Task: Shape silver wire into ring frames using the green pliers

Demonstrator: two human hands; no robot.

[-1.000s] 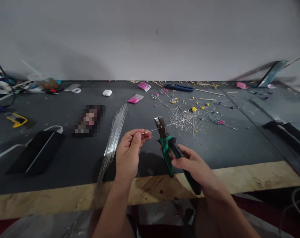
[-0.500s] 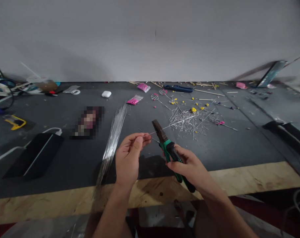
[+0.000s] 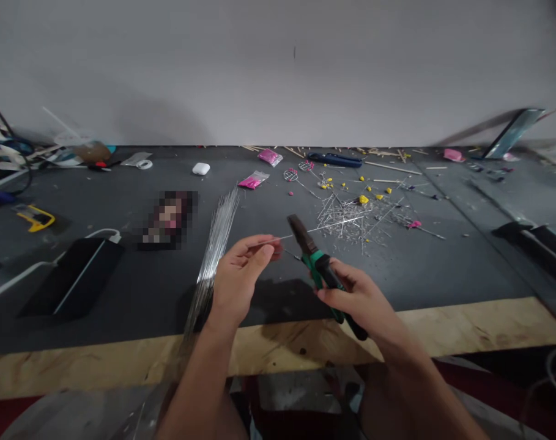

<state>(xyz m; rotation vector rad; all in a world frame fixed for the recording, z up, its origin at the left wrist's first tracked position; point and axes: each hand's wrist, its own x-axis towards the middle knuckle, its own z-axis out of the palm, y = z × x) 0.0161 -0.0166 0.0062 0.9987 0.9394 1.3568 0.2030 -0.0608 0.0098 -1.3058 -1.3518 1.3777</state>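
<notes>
My left hand (image 3: 241, 278) pinches a thin silver wire (image 3: 333, 224) between thumb and fingertips; the wire runs right and slightly up, past the plier jaws. My right hand (image 3: 358, 299) grips the green and black handles of the pliers (image 3: 321, 266). Its dark jaws point up and left and look closed on the wire just right of my left fingertips. Both hands hover over the near part of the dark mat (image 3: 135, 293).
A bundle of long straight wires (image 3: 213, 250) lies left of my left hand. Cut wire scraps (image 3: 351, 220) with yellow and pink bits lie beyond the pliers. A black device with white cable (image 3: 71, 278), white earbud case (image 3: 200, 168), pink packets (image 3: 252, 181) and blue-handled tool (image 3: 335, 160) lie around.
The plier handles have closed together, and the jaws have tipped left and down along the wire. My left hand keeps its pinch. The view has shifted slightly.
</notes>
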